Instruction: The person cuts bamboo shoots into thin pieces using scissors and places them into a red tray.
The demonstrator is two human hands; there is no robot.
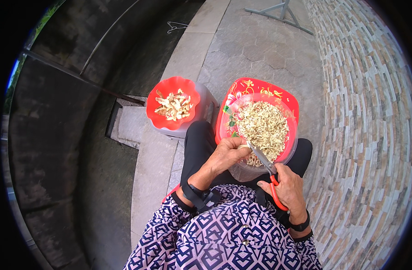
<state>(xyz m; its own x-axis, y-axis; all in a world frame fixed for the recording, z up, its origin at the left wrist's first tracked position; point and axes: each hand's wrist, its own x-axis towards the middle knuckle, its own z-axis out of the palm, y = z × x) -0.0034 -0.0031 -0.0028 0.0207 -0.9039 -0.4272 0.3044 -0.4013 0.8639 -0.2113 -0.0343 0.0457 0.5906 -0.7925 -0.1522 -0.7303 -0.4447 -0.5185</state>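
My left hand (231, 153) pinches a pale dried slice (243, 146) between thumb and fingers at the near left rim of a clear plastic bowl (293, 148). Scissors with red-orange handles (274, 192) are in my right hand (287, 187), their blades pointing up and left to the slice. Cut pale strips (263, 128) are heaped in the clear bowl below the blades. Beneath that bowl lies a red tray with a flower pattern (238, 87). To the left, a red scalloped dish (152, 104) holds larger uncut dried slices (173, 106).
The red dish stands on a grey plastic container (206, 98) beside my left knee. A stone-strip wall (364, 135) rises on the right. At the left, the paving (155, 189) borders a dark sunken channel (104, 202). Ahead are a metal stand (282, 13) and a wire hanger (175, 26).
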